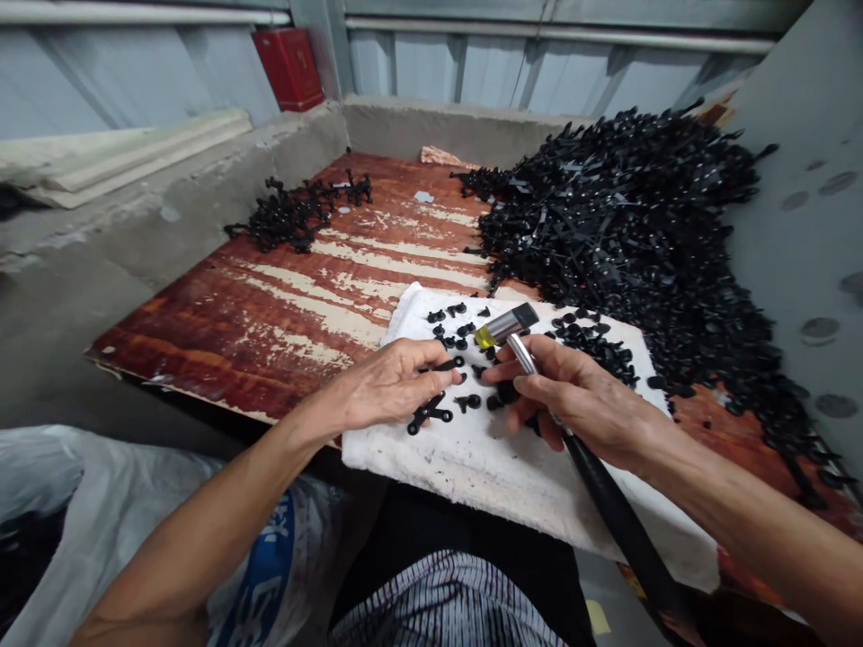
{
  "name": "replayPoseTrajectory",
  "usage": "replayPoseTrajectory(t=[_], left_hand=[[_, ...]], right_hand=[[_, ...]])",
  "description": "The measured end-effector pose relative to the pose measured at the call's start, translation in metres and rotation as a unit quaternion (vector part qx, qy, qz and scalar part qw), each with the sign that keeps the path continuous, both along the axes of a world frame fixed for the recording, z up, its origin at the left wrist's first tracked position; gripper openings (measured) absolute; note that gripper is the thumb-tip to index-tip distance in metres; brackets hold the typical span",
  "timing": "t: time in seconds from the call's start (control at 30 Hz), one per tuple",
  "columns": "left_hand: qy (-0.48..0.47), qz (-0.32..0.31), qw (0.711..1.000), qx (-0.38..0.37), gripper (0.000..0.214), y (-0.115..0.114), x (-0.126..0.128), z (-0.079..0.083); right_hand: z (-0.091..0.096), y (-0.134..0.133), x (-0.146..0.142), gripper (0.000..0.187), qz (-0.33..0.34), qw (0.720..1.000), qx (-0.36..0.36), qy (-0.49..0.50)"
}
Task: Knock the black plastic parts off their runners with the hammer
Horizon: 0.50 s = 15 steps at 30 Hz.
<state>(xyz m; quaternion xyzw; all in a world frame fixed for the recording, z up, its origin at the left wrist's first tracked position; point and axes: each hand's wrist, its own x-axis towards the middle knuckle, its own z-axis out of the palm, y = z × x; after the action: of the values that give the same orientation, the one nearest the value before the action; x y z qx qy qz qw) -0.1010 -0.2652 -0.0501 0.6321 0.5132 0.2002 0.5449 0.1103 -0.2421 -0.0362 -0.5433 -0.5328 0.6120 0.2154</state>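
At the far left, a white plastic sack [87,530] with blue printing sits beside the person's lap, and a rough concrete ledge [168,211] runs behind it toward a red box [289,67] on the wall. Ahead lies a plywood board [270,332] (its red-brown paint is worn away in long pale streaks), carrying a small heap of black plastic parts [297,216].

The left hand [395,382] comes in over the near edge of a white padded mat [485,467], which rests on the board. Its fingers are curled inward, with a black plastic part [445,364] pinched at the fingertips. More small black parts [465,403] lie scattered on the mat, some just below those fingers.

Next to it, the right hand [573,395] has its fingers closed around a small hammer [610,490]. The steel head rises above the knuckles, and the black grip slants down past the mat's near edge. A dark round object [507,392] sits at the right fingertips, though whether it is held is hard to tell.

Further right, a large heap of black plastic parts [640,252] covers the board up to a grey wall panel [809,225].
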Motion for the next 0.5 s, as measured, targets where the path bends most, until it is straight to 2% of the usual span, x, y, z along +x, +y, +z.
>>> replayPoseTrajectory(t=[0.2, 0.33, 0.5], left_hand=[[0.035, -0.017, 0.999, 0.024, 0.027, 0.01, 0.009, 0.004], [0.044, -0.035, 0.998, 0.02, 0.027, 0.015, 0.012, 0.004], [0.024, 0.009, 0.998, 0.05, 0.029, 0.015, 0.005, 0.001]], right_hand=[[-0.001, 0.002, -0.001, 0.026, 0.006, 0.998, 0.065, 0.005], [-0.005, 0.002, -0.001, 0.025, 0.03, 0.996, 0.08, -0.001], [-0.009, 0.0, 0.004, 0.029, 0.055, 0.996, 0.072, -0.001]])
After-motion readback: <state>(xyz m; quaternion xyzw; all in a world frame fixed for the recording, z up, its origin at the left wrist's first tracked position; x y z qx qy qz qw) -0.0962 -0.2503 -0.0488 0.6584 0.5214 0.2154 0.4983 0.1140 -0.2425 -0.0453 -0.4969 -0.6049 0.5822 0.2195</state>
